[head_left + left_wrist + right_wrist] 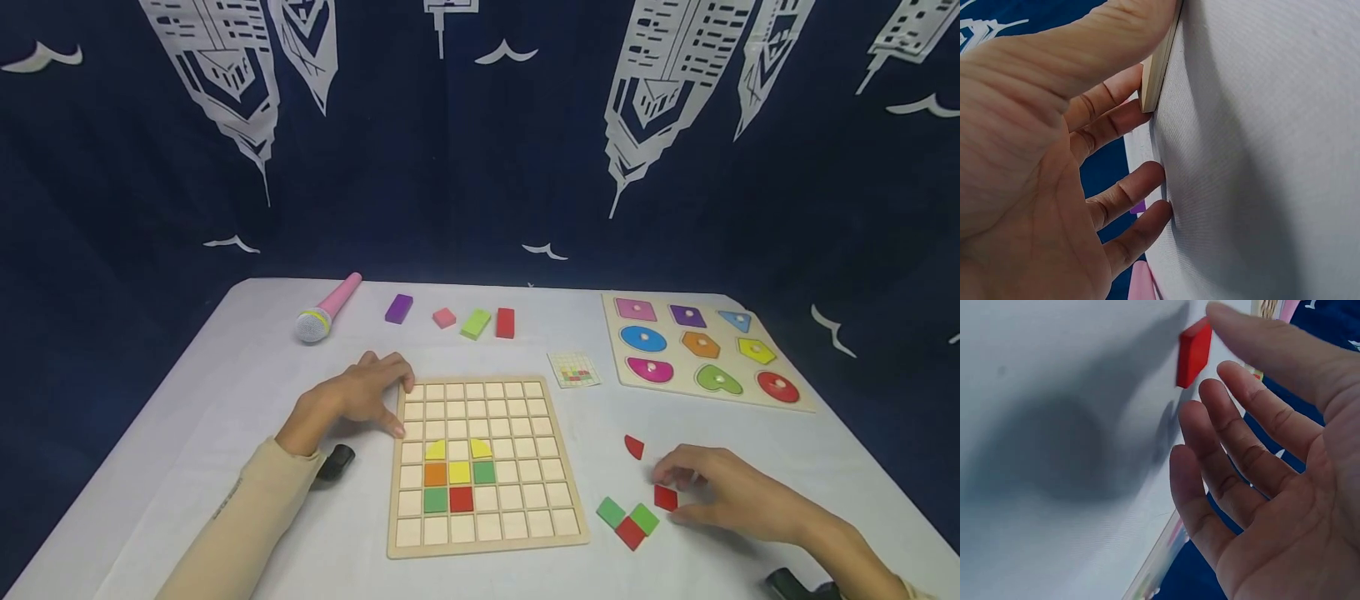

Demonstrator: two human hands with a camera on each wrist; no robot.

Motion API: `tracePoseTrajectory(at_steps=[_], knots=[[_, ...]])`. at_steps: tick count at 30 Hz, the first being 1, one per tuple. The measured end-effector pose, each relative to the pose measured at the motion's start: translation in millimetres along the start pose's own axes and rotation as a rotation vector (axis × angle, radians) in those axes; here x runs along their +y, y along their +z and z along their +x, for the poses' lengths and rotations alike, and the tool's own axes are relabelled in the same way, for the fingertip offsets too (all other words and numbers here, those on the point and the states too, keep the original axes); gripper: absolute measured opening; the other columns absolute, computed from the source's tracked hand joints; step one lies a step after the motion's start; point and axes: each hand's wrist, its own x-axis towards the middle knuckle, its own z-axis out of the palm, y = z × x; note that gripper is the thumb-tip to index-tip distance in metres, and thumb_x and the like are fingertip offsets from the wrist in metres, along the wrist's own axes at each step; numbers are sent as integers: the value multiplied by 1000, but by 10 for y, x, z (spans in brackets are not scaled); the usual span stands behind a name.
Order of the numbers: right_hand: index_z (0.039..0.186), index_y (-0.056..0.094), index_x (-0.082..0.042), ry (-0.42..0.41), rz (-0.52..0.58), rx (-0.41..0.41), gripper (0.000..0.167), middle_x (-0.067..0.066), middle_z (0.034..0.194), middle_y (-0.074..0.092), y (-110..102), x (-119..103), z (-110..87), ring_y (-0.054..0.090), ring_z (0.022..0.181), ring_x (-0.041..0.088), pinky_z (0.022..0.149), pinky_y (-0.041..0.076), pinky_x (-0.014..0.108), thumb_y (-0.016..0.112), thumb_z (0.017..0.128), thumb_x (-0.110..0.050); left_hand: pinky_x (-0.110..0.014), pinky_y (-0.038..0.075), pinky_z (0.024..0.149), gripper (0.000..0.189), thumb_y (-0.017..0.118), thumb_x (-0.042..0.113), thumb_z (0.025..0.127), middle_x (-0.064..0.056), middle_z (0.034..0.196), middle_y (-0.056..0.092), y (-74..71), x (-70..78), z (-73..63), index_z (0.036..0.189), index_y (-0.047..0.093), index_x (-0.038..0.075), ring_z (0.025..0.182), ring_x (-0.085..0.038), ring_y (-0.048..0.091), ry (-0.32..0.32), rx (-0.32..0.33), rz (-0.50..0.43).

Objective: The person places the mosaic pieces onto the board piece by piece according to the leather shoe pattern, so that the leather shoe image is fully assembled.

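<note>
My left hand point(362, 392) rests at the upper left corner of a wooden grid board point(488, 552), its thumb on the left edge and its foremost fingers at the corner. In the left wrist view the board's edge point(1159, 75) shows beyond the thumb, and the other fingers point(1127, 195) reach down to the cloth. On the board lie yellow, orange, green and red tiles in several cells. My right hand point(723, 492) hovers low over the table with loosely bent fingers around a red square tile point(665, 497). In the right wrist view this tile point(1194, 353) lies between thumb and fingertips, the fingers apart from it.
A red quarter-round tile point(634, 447) lies left of my right hand, and two green tiles with a red tile point(630, 533) sit below it. A pattern card point(574, 370), a shape puzzle point(622, 337), a pink microphone point(330, 308) and several coloured blocks point(476, 324) stand farther back.
</note>
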Motion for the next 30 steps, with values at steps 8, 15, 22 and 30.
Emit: tracePoseTrajectory(at_steps=[8,15,22,30], knots=[[108,69,-19,-29,-17,-11,39,-11,101,65,36,42,22,56,86,6,78,54,21,87,75,-26,-47,45,90,57,91,34,67,2,119,48,15,-22,3,109,55,20,108,-25,40,9,4,-11],[102,67,-22,-100,-49,44,33,-18,93,63,3,-117,114,55,84,4,77,54,22,87,76,-26,-48,45,90,57,91,35,67,2,119,47,4,-9,1,111,55,21,110,-25,39,-8,-1,-17],[98,65,-26,-182,-22,24,24,-19,93,62,8,-456,329,55,88,7,80,53,26,82,81,-30,-48,45,91,57,91,33,68,2,120,48,7,-12,0,110,56,20,110,-25,39,4,2,-24],[103,66,-26,-336,11,-11,20,-17,97,61,108,-820,587,55,92,8,85,51,28,77,87,-23,-47,46,89,57,91,34,66,3,120,48,16,-24,14,110,56,22,110,-24,39,-10,6,-13]])
